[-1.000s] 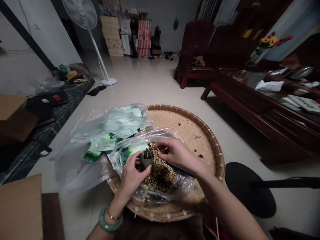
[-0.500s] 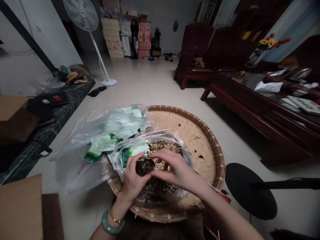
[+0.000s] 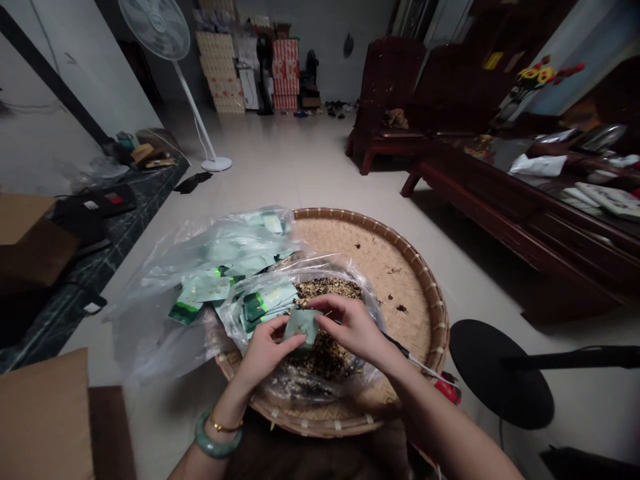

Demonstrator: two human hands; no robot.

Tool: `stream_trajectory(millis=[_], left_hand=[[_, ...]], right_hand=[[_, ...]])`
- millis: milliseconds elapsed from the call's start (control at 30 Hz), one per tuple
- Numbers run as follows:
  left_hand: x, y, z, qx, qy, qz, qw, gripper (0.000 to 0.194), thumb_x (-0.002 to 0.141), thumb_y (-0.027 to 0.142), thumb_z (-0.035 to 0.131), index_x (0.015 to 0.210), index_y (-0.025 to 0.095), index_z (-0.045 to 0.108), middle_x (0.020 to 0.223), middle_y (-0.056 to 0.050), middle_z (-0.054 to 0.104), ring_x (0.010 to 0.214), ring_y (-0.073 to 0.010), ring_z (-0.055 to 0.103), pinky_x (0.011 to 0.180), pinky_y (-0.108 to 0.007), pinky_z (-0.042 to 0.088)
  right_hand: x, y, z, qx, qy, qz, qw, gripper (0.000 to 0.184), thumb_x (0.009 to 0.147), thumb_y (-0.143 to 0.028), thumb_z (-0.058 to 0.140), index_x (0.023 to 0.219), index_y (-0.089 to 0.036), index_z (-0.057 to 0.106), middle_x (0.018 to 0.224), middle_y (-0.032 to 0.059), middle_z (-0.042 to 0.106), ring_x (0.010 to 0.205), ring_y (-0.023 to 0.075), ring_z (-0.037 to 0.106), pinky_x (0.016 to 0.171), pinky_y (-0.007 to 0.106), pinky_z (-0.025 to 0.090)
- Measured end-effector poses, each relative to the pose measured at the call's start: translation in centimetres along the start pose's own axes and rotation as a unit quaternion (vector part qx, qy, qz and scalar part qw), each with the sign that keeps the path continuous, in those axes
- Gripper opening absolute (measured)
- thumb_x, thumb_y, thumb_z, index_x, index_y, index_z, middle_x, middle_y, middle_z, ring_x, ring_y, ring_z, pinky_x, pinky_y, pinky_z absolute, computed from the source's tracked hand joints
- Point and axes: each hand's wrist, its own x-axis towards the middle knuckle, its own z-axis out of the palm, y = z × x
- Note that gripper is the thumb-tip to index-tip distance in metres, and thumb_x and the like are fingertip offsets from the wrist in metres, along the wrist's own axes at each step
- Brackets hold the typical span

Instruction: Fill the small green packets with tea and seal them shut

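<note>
A round woven bamboo tray point(image 3: 400, 247) lies in front of me. On it a clear plastic bag point(image 3: 345, 273) holds a heap of loose dried tea point(image 3: 325, 290). My left hand point(image 3: 263, 350) and my right hand point(image 3: 350, 327) both pinch a small pale green packet point(image 3: 301, 327) above the heap, fingers closed on its sides. A thin dark stick point(image 3: 400, 347) runs under my right hand toward the tray's rim. A green bangle point(image 3: 213, 443) is on my left wrist.
A second clear bag point(image 3: 200, 267) with several green packets spills over the tray's left rim. A dark round stool point(image 3: 500, 373) stands to the right, a long dark wooden table point(image 3: 525, 207) beyond it. Cardboard boxes point(image 3: 45, 413) lie at left; a standing fan point(image 3: 160, 33) is behind.
The packet was open with tea showing inside; now both hands hold it flattened, its pale green face toward me. My right hand moved down onto it.
</note>
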Motion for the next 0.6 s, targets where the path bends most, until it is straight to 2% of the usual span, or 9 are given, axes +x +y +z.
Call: stream_trajectory(millis=[67,133,267,333,400,467,533,600], left_hand=[[0.1,0.0,0.1,-0.028,-0.003,-0.016,0.999,0.034,0.065,0.034,0.072,0.091,0.012,0.069,0.087,-0.008,0.073,0.077,-0.0217,0.066,0.075,-0.034,0.052],[0.2,0.0,0.3,-0.036,0.012,-0.013,0.999,0.033,0.064,0.033,0.073,0.089,0.012,0.068,0.085,-0.007,0.073,0.076,-0.0206,0.065,0.074,-0.033,0.052],[0.2,-0.3,0.3,-0.031,0.040,0.000,0.999,0.030,0.062,0.031,0.073,0.085,0.013,0.068,0.082,-0.005,0.072,0.075,-0.0197,0.065,0.073,-0.031,0.052],[0.3,-0.6,0.0,-0.032,0.058,0.002,0.998,0.030,0.061,0.031,0.074,0.083,0.014,0.066,0.082,-0.005,0.072,0.076,-0.0199,0.066,0.074,-0.032,0.053],[0.4,-1.2,-0.4,-0.033,0.088,0.000,0.996,0.033,0.059,0.032,0.075,0.084,0.014,0.064,0.082,-0.005,0.072,0.076,-0.0204,0.067,0.075,-0.032,0.053],[0.3,-1.6,-0.8,-0.026,0.115,0.000,0.993,0.037,0.058,0.033,0.074,0.087,0.015,0.062,0.082,-0.005,0.072,0.077,-0.0211,0.068,0.075,-0.033,0.054],[0.2,-1.9,-1.1,0.001,0.122,0.009,0.993,0.037,0.060,0.034,0.073,0.090,0.016,0.061,0.084,-0.005,0.072,0.079,-0.0215,0.068,0.075,-0.034,0.055],[-0.1,-1.9,-1.4,0.048,0.109,0.030,0.992,0.034,0.064,0.032,0.070,0.093,0.016,0.061,0.088,-0.005,0.071,0.082,-0.0214,0.068,0.076,-0.034,0.054]], right_hand=[[0.0,0.1,0.0,0.006,-0.007,0.008,1.000,0.030,0.079,-0.008,0.055,0.104,-0.020,0.065,0.099,0.0044,0.071,0.085,0.0159,0.066,0.068,0.028,0.052],[0.0,0.0,-0.1,-0.010,-0.020,0.000,1.000,0.026,0.080,-0.012,0.057,0.102,-0.021,0.066,0.100,0.0047,0.069,0.086,0.0162,0.064,0.065,0.026,0.051],[0.0,0.0,-0.6,-0.047,-0.022,-0.032,0.998,0.019,0.085,-0.022,0.059,0.102,-0.021,0.067,0.098,0.0052,0.068,0.088,0.0171,0.064,0.072,0.028,0.051],[0.3,0.3,-1.0,-0.083,0.008,-0.039,0.996,0.019,0.089,-0.021,0.053,0.103,-0.020,0.066,0.098,0.0058,0.069,0.089,0.0168,0.064,0.076,0.029,0.050],[0.8,0.8,-1.2,-0.152,0.002,-0.037,0.988,0.020,0.091,-0.015,0.050,0.098,-0.018,0.068,0.095,0.0064,0.070,0.088,0.0168,0.064,0.078,0.029,0.048],[1.4,1.3,-1.1,-0.254,-0.081,-0.028,0.963,0.019,0.088,-0.011,0.051,0.088,-0.016,0.070,0.088,0.0080,0.071,0.084,0.0185,0.065,0.078,0.030,0.047],[2.0,1.8,-0.4,-0.358,-0.190,-0.017,0.914,0.017,0.085,-0.011,0.055,0.079,-0.013,0.070,0.080,0.0107,0.072,0.083,0.0218,0.066,0.080,0.033,0.045],[2.7,2.3,0.5,-0.429,-0.257,-0.008,0.866,0.012,0.081,-0.015,0.060,0.081,-0.011,0.071,0.082,0.0137,0.072,0.086,0.0259,0.066,0.084,0.037,0.043]])
